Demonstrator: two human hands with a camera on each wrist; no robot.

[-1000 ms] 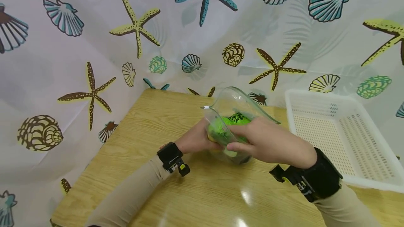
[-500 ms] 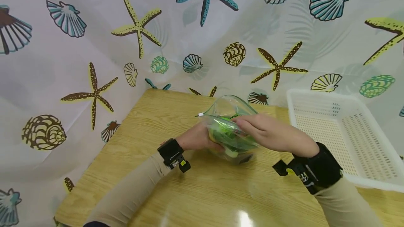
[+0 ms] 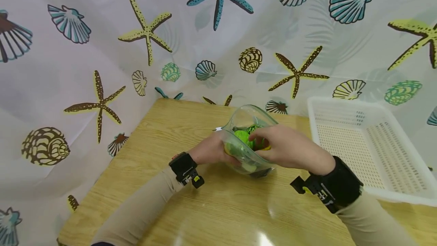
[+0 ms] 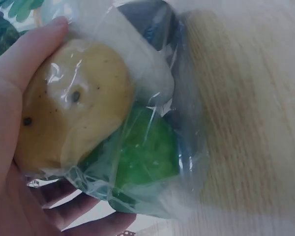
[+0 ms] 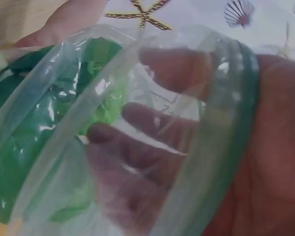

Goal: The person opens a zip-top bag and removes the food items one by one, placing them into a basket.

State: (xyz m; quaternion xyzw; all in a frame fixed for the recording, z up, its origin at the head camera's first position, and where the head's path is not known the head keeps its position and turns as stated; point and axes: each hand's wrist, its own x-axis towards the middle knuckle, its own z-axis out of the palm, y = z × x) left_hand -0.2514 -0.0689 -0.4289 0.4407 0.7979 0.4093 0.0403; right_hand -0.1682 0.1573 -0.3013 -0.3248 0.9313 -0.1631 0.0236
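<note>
A clear zip-top bag (image 3: 246, 159) with a green-edged mouth stands tilted on the wooden table, holding several things. My left hand (image 3: 216, 149) grips its left side, thumb and fingers around a yellow-brown potato-like piece (image 4: 78, 105) through the plastic. Beside that piece lie a green lump (image 4: 147, 152), a whitish rounded piece (image 4: 150, 73) and a dark piece (image 4: 152, 22). My right hand (image 3: 290, 148) reaches into the mouth, its fingers (image 5: 137, 162) spread and loosely bent behind the film, close to bright green contents (image 3: 241, 136). Nothing shows between these fingers.
A white perforated plastic basket (image 3: 348, 151) stands on the right of the table (image 3: 177, 124). A hanging cloth (image 3: 191, 29) printed with shells and starfish closes off the back and left. A small white zip slider (image 3: 218, 128) sits at the bag's left corner.
My right hand has lifted off the bag's near side and dipped back into its mouth, fingers now more parted. The bag's mouth has dropped lower and gapes wider; my left hand keeps its grip.
</note>
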